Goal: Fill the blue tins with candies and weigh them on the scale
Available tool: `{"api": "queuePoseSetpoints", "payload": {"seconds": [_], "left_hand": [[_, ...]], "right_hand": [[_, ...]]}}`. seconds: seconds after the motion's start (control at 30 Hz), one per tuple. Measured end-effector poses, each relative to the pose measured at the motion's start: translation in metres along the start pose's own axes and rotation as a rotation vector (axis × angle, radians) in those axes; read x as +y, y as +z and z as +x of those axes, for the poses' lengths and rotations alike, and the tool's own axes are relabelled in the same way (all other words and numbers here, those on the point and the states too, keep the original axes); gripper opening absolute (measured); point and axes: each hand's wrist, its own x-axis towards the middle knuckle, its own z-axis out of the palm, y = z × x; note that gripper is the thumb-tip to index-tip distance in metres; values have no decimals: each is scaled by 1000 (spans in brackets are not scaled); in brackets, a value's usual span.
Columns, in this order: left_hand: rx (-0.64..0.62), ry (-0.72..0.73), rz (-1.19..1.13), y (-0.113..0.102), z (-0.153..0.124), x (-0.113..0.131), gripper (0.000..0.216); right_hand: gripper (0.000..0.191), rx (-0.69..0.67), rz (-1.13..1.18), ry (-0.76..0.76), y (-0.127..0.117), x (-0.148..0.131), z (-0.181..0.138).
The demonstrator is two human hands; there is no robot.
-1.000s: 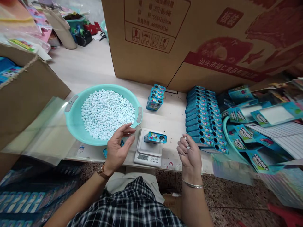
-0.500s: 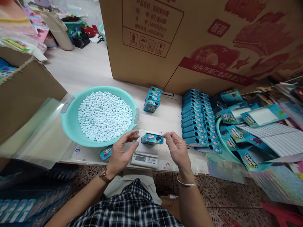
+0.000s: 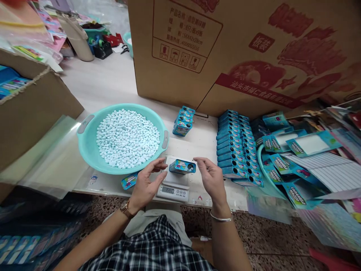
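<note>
A small blue candy box (image 3: 184, 166) stands on the white digital scale (image 3: 172, 192), its printed top with a round dark opening facing up. Pale pieces show in that opening. My left hand (image 3: 147, 184) is beside the scale's left edge, thumb and fingers apart, holding nothing. On the other side, my right hand (image 3: 210, 177) hovers just off the box's right end, thumb and forefinger slightly parted with nothing visible between them. A turquoise basin (image 3: 87, 154) of pale round candies (image 3: 128, 137) sits behind my left hand. Another blue box (image 3: 129, 181) lies partly under the basin's rim.
Rows of blue boxes (image 3: 232, 150) stand to the right, with a shorter row (image 3: 183, 122) behind the scale. At far right a tub (image 3: 263, 165) overflows with flattened cartons. A large cardboard carton (image 3: 180, 82) walls off the back; an open carton (image 3: 42, 101) stands left.
My right hand's fingertips have come away from the box's end. My left hand stays nearly in place. The digits on the scale's display have changed. The whole view has shifted slightly.
</note>
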Motion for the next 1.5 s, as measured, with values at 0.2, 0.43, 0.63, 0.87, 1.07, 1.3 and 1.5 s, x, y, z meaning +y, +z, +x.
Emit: {"api": "queuePoseSetpoints", "payload": {"seconds": [0.2, 0.43, 0.63, 0.87, 1.07, 1.3, 1.5], "left_hand": [[5, 26, -3, 0, 1, 5, 39], [-3, 32, 35, 2, 2, 8, 44], [-14, 24, 31, 4, 0, 7, 44], [-5, 15, 27, 2, -1, 7, 43], [-3, 26, 33, 0, -1, 10, 44], [-5, 44, 50, -1, 0, 10, 45], [-22, 86, 98, 0, 2, 11, 45]], "right_hand": [[24, 201, 817, 167, 11, -7, 13], [26, 336, 920, 149, 37, -15, 21], [29, 403, 798, 76, 43, -17, 20], [25, 399, 933, 83, 40, -18, 19], [26, 371, 999, 138, 25, -13, 22], [20, 388, 1091, 202, 5, -4, 22], [16, 394, 1161, 277, -1, 7, 24]]}}
